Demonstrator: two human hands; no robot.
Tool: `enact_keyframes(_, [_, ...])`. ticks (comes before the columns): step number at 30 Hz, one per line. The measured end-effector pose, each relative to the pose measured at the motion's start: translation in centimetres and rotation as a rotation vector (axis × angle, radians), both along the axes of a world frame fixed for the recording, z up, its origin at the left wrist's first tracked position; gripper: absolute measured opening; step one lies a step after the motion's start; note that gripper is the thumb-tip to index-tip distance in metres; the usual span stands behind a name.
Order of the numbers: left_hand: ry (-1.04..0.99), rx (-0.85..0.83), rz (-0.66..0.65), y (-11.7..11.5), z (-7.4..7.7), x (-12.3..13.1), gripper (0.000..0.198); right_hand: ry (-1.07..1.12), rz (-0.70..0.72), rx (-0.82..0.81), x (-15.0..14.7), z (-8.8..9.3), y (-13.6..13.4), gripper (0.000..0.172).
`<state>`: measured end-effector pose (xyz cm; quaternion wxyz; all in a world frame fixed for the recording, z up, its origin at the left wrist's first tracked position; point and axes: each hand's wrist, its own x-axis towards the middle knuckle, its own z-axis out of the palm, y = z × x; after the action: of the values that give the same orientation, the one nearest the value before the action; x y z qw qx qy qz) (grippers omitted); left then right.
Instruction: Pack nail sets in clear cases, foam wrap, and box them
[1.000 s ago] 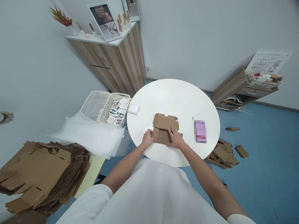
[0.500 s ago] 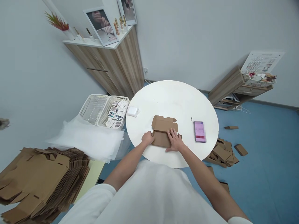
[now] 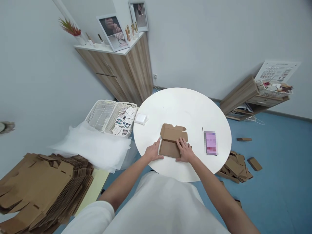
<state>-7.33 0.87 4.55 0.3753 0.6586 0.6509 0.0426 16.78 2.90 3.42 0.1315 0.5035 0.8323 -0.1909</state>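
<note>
A small brown cardboard box (image 3: 172,143) lies half-folded on the round white table (image 3: 182,107), its lid flap standing open at the far side. My left hand (image 3: 153,152) presses flat against the box's left wall, fingers together and stretched out. Resting on the box's right part is my right hand (image 3: 185,150), fingers spread and holding it down. A purple phone (image 3: 210,143) lies on the table to the right of the box.
A small white pad (image 3: 140,119) sits at the table's left edge. Two white baskets (image 3: 110,116), one with cards, stand left over white sheets (image 3: 92,146). Flat cardboard blanks (image 3: 41,185) pile at lower left. Folded boxes (image 3: 235,165) lie on the blue floor right. Wooden cabinet (image 3: 122,68) behind.
The left side flap of the box has been folded up; my left hand moved from gripping the flap to pressing flat against the raised wall. My right hand stayed on the box.
</note>
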Motion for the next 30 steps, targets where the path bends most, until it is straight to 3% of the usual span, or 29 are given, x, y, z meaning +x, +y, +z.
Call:
enact_keyframes(7, [-0.023,-0.045,-0.119,2.3,0.0,1.1,0.108,0.006,0.045,0.009,0.2,0.3,0.4,0.116])
enact_keyframes(11, [0.010,-0.010,-0.178,2.8,-0.5,1.5,0.105,0.071,-0.013,0.041,1.4,0.6,-0.2,0.107])
enact_keyframes(14, [0.001,-0.003,-0.168,2.6,-0.8,1.5,0.103,0.219,-0.228,0.124,3.3,0.3,-1.4,0.085])
enact_keyframes(16, [0.005,0.001,-0.173,2.5,-0.9,1.6,0.101,0.342,-0.494,0.153,4.7,-0.2,-2.4,0.074])
enact_keyframes(19, [0.030,0.012,-0.196,2.3,-0.9,2.0,0.102,0.568,-0.891,-0.046,5.9,-1.2,-4.0,0.066])
enact_keyframes(21, [0.041,0.009,-0.203,2.2,-0.7,2.3,0.103,0.729,-1.026,-0.191,5.9,-1.6,-4.8,0.063])
enact_keyframes(24, [0.063,-0.022,-0.202,2.1,-0.3,2.9,0.106,0.854,-1.066,-0.259,4.9,-1.4,-4.9,0.059])
enact_keyframes(30, [0.108,-0.056,-0.258,2.1,0.3,3.4,0.110,0.939,-1.041,-0.181,3.3,0.2,-3.8,0.040])
